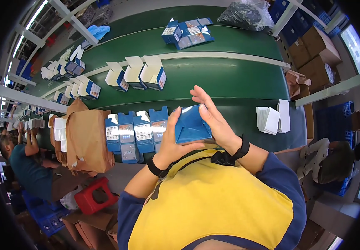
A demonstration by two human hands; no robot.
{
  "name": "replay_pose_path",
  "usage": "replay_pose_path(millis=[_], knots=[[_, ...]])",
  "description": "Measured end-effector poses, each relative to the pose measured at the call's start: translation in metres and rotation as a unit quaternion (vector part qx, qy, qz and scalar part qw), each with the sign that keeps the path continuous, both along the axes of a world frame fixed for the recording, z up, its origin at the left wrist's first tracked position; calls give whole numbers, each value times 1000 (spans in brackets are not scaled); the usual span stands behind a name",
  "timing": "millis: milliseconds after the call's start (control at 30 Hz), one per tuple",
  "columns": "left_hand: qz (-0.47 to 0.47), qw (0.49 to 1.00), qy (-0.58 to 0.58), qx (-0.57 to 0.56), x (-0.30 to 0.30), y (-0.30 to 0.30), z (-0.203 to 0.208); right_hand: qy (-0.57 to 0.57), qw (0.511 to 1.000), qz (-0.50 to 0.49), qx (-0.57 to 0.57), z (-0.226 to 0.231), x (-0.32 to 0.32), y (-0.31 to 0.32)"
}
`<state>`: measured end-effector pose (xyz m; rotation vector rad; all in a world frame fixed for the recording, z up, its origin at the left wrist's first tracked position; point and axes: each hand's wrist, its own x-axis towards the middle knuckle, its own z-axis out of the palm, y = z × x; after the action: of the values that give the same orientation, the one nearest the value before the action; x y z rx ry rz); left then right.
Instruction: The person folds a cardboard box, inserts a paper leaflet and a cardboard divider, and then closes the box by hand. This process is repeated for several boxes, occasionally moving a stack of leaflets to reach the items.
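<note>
Between my hands, close to my body, is a blue carton [193,128], its blue inner faces showing. My left hand [169,139] is wrapped round its left side, thumb along the near edge. My right hand [218,121] presses its palm on the right side, thumb tip at the far rim and other fingers stretched out beyond it. Left of my left hand, flat blue-and-white printed cartons [126,135] lie overlapping on the green work surface. White folded paper pieces [268,118] stand in a small stack to the right of my right hand.
Open cartons [153,73] stand in a row on the green belt [213,77]. More blue cartons [188,33] lie on the far belt near a plastic bag [246,16]. Brown paper [89,139] bulks at left, above a red stool [96,196]. Other people [32,166] are on both sides.
</note>
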<state>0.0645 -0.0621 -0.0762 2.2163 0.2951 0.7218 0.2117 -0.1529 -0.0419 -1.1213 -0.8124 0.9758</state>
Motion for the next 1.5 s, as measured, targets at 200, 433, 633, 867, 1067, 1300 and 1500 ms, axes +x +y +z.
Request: replay_pose_path(millis=[200, 433, 633, 867, 1067, 1300, 1500], knots=[[33, 960, -208, -183, 1, -2, 25, -28, 990, -132, 51, -25, 56, -10], [-95, 874, -302, -368, 22, -7, 36, 9, 980, 196, 40, -15, 30, -42], [-171, 886, -256, -346, 27, -15, 31, 103, 976, 187, 51, -21, 21, -48], [-172, 890, -191, -378, 27, -18, 33, 379, 902, 170, -117, -27, 36, -47], [-89, 965, -190, -156, 9, 7, 42, -23, 978, 206, 7, -44, 80, -43], [-174, 900, -106, 386, 23, 34, -4, 366, 909, 188, -64, -51, 74, -28], [41, 959, 248, 130, 2, 29, -37, -134, 983, -125, -6, -107, 115, 29]])
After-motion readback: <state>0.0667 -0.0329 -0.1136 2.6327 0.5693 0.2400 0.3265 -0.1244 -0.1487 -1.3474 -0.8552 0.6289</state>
